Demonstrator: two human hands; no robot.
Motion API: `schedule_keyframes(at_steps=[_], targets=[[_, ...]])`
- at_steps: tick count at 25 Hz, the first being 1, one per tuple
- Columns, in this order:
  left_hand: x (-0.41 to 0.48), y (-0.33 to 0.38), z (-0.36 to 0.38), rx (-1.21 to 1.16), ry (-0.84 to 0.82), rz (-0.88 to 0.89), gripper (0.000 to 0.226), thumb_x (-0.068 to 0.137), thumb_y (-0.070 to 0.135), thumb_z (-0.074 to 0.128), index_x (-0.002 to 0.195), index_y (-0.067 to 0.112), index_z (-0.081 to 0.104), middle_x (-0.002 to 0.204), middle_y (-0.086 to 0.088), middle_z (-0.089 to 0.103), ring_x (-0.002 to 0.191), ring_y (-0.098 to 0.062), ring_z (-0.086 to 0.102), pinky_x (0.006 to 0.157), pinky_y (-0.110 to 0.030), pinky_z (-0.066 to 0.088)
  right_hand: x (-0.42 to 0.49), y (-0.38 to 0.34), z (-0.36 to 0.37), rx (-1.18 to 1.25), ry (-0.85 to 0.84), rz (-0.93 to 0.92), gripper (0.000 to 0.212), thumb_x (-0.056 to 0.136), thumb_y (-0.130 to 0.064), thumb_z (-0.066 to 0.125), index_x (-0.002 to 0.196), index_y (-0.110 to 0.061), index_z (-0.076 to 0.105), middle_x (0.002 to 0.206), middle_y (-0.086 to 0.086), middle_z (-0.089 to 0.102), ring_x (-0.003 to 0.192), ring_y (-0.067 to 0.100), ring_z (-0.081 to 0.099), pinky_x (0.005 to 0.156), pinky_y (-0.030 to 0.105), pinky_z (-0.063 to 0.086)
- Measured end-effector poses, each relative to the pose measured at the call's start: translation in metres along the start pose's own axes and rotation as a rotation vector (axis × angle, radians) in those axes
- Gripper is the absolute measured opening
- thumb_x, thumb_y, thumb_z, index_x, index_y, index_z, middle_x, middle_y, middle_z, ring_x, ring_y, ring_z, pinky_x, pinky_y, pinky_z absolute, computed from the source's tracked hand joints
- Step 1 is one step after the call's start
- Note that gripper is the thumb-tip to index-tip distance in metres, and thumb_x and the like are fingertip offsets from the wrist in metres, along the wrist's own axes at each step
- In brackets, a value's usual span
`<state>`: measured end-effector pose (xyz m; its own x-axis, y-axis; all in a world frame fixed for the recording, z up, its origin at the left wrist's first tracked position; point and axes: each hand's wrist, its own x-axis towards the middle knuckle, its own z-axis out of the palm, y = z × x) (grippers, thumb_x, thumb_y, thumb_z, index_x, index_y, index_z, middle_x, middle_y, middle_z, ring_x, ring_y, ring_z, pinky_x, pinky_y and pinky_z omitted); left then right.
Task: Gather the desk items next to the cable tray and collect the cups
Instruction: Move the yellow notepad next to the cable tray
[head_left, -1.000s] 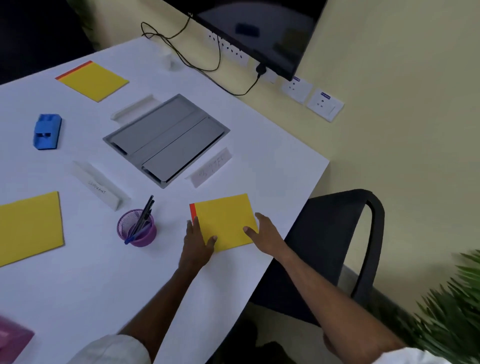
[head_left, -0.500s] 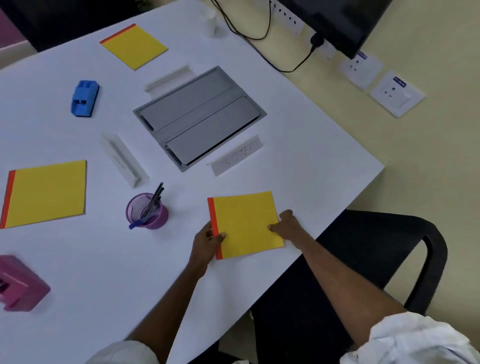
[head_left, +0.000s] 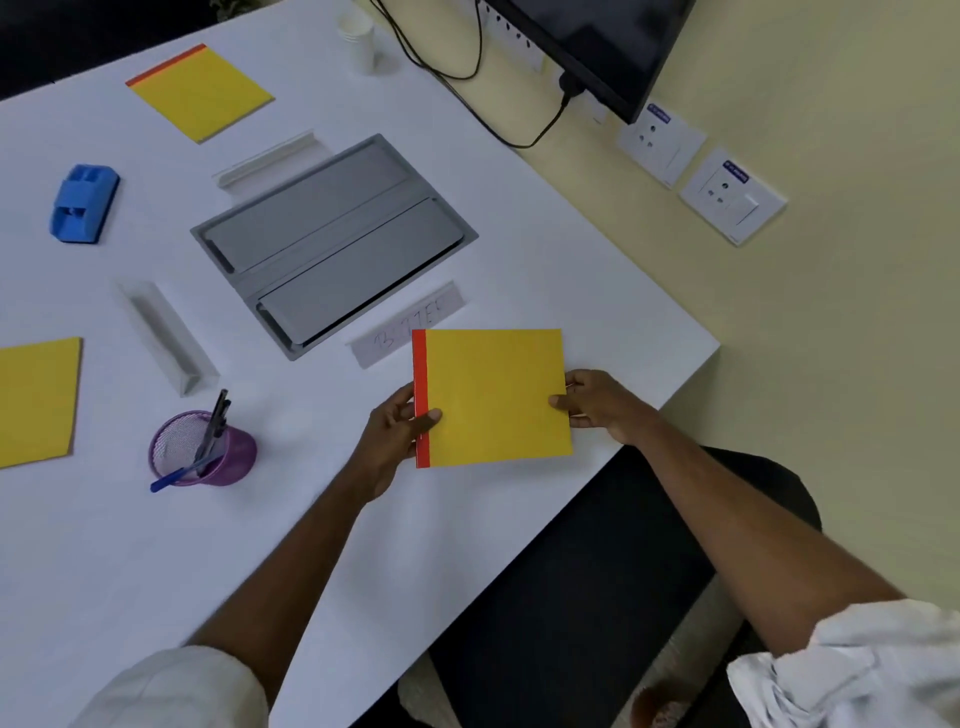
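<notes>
Left hand (head_left: 397, 431) and right hand (head_left: 597, 405) now pinch the red-spined yellow paper notepad (head_left: 493, 397), lifted off the white desk (head_left: 156, 561) for gathering.

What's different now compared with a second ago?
Both hands went from resting on the yellow notebook to gripping it: the left hand pinches its red spine, the right hand its opposite edge. It now seems raised, overlapping a corner of the name card. The pen cup and cable tray stayed put.

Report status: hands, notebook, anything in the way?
Left hand pinches yellow notebook at red spine; right hand pinches opposite edge. Notebook hides part of the name card beside the cable tray. Paper cups untouched, far edge.
</notes>
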<state>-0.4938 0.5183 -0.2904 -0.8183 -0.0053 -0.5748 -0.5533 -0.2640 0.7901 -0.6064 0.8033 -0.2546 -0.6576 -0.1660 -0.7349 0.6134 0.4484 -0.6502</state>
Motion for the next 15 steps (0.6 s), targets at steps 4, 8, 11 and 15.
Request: schedule_keyframes(at_steps=[4, 8, 11, 15], targets=[[0.033, 0.013, 0.024, 0.163, 0.101, 0.102, 0.054, 0.095, 0.015, 0.070, 0.146, 0.019, 0.051, 0.129, -0.007, 0.068, 0.118, -0.029, 0.066, 0.087, -0.041, 0.060, 0.004, 0.000, -0.027, 0.026, 0.052, -0.026, 0.030, 0.091, -0.013, 0.070, 0.119, -0.007, 0.060, 0.111, 0.011, 0.071, 0.090, 0.019, 0.072, 0.069, 0.027, 0.061], [0.063, 0.025, 0.043, 0.427, 0.132, 0.322, 0.046, 0.099, 0.014, 0.064, 0.144, 0.012, 0.053, 0.125, -0.011, 0.069, 0.110, -0.025, 0.067, 0.092, -0.042, 0.060, 0.005, 0.001, -0.052, 0.119, 0.179, -0.103, 0.021, 0.093, -0.012, 0.068, 0.113, -0.014, 0.062, 0.098, 0.009, 0.071, 0.075, 0.017, 0.069, 0.065, 0.025, 0.062], [0.068, 0.026, 0.051, 0.464, 0.114, 0.437, 0.041, 0.101, 0.006, 0.058, 0.141, 0.005, 0.054, 0.124, -0.011, 0.070, 0.110, -0.024, 0.069, 0.092, -0.045, 0.060, 0.003, 0.004, -0.074, 0.167, 0.190, -0.129, 0.022, 0.093, -0.013, 0.067, 0.115, -0.017, 0.062, 0.096, 0.006, 0.074, 0.076, 0.016, 0.071, 0.065, 0.024, 0.061], [0.057, 0.028, 0.027, 0.537, 0.307, 0.571, 0.041, 0.103, 0.023, 0.057, 0.142, 0.012, 0.053, 0.138, -0.008, 0.062, 0.125, -0.021, 0.061, 0.104, -0.041, 0.054, 0.002, 0.007, -0.082, 0.262, 0.178, -0.132, 0.022, 0.091, -0.019, 0.070, 0.111, -0.025, 0.066, 0.092, -0.001, 0.079, 0.076, 0.010, 0.075, 0.064, 0.020, 0.059]])
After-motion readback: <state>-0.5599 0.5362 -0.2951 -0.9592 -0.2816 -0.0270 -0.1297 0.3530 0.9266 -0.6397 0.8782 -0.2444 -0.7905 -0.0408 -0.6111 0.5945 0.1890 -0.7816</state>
